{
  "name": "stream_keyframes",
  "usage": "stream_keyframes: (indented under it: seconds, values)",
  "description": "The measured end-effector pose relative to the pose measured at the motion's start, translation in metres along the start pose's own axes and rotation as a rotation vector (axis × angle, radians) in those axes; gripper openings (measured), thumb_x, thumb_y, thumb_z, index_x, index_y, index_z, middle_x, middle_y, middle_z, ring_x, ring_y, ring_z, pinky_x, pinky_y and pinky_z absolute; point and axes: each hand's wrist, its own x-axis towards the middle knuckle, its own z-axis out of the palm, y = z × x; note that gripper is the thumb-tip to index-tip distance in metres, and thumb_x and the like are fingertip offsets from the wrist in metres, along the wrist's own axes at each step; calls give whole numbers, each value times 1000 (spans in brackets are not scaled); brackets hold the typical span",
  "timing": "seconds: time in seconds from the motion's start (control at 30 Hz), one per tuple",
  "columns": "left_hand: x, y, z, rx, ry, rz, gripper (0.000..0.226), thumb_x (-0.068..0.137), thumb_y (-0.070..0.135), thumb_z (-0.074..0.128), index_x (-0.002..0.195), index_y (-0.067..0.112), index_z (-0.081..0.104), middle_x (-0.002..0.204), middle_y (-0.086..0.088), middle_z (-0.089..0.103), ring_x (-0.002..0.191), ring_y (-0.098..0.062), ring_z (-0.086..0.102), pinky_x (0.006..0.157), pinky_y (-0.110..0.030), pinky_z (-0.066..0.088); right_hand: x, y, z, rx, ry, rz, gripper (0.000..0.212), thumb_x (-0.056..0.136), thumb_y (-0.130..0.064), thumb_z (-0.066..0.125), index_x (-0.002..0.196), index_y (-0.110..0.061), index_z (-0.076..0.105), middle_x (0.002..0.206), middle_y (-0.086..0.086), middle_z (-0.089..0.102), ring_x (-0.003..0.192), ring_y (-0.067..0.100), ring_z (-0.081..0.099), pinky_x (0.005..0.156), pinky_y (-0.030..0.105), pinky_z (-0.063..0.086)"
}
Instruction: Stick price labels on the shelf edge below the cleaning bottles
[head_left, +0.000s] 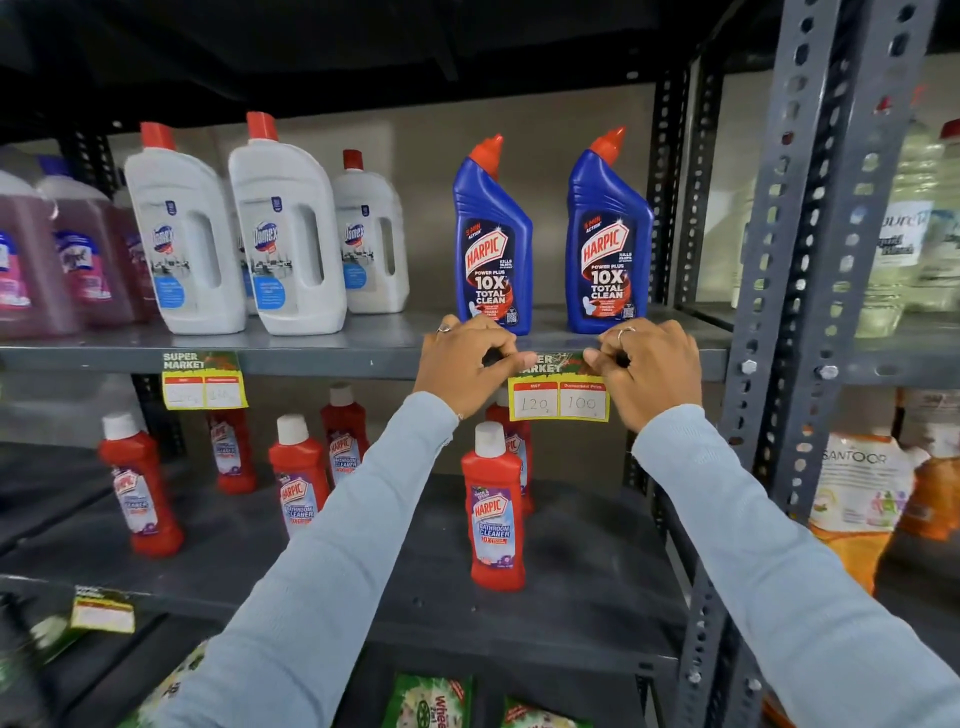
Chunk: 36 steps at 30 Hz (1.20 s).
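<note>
A yellow price label (558, 397) reading 120 and 100 lies against the grey shelf edge (332, 361), below two blue Harpic bottles (493, 239). My left hand (465, 366) presses its top left corner with thumb and fingers. At the top right corner, my right hand (647, 369) pinches the label the same way. A second label (203, 382) hangs on the edge below the white Domex bottles (285, 228).
Pink bottles (47, 254) stand at far left. Red Harpic bathroom cleaner bottles (493, 506) fill the shelf below. A perforated grey upright (795, 291) rises at right, with packets (857, 499) beyond it. Another label (103, 613) sits on the lower shelf edge.
</note>
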Motion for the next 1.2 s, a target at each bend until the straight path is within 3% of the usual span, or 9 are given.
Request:
stream_keyframes:
  seconds: [0.3, 0.37, 0.47, 0.53, 0.67, 0.97, 1.13, 1.2]
  values:
    - [-2, 3, 3, -51, 76, -37, 33, 73, 53, 67, 76, 23, 55, 107, 5, 68, 109, -16, 54, 87, -44, 52, -5, -5, 0, 5, 74, 41, 27, 76, -38, 66, 71, -13, 56, 82, 4, 69, 86, 22, 55, 80, 38, 46]
    - [-4, 2, 3, -133, 89, -51, 33, 73, 50, 69, 85, 24, 53, 109, 4, 66, 111, -17, 53, 88, -46, 52, -4, -4, -1, 27, 63, 54, 31, 74, -43, 67, 79, -16, 53, 85, 3, 68, 88, 23, 57, 77, 38, 48]
    - [-5, -2, 3, -195, 81, -38, 38, 74, 45, 70, 103, 25, 56, 114, 3, 63, 114, -14, 48, 94, -48, 47, 0, -7, -3, 38, -29, 132, 63, 66, -64, 64, 110, -19, 57, 104, 1, 68, 104, 24, 53, 84, 38, 46]
    - [-5, -3, 1, -184, 64, -39, 38, 76, 44, 69, 109, 27, 59, 119, 3, 62, 115, -12, 43, 96, -47, 46, 2, -13, -2, -37, -71, 143, 71, 62, -70, 62, 114, -21, 60, 110, 4, 66, 108, 25, 49, 87, 41, 43]
    - [-5, -7, 0, -192, 41, -31, 35, 79, 39, 68, 111, 27, 63, 120, 3, 63, 113, -10, 39, 95, -44, 45, 5, -19, -1, -90, -77, 151, 57, 65, -62, 66, 109, -25, 65, 110, 4, 65, 108, 24, 47, 89, 41, 40]
    - [-3, -8, -4, -228, 40, -61, 34, 78, 31, 71, 111, 24, 65, 117, 1, 65, 112, -9, 42, 89, -36, 49, 8, -25, -6, -163, -98, 148, 53, 63, -67, 65, 100, -29, 69, 104, 1, 67, 104, 23, 50, 88, 44, 38]
    - [8, 0, -23, -175, -147, -29, 28, 82, 15, 67, 109, 19, 68, 118, -6, 66, 116, -23, 52, 94, -46, 50, 10, -33, -17, -176, -246, 182, 46, 70, -60, 64, 103, -28, 67, 111, 1, 64, 111, 25, 49, 94, 47, 34]
    - [9, 6, -33, -66, -281, -4, 35, 85, 9, 61, 119, 19, 62, 127, -8, 60, 122, -24, 48, 100, -46, 46, 16, -36, -36, 102, -332, 256, 34, 76, -50, 64, 102, -28, 68, 112, 1, 65, 110, 24, 52, 95, 42, 40]
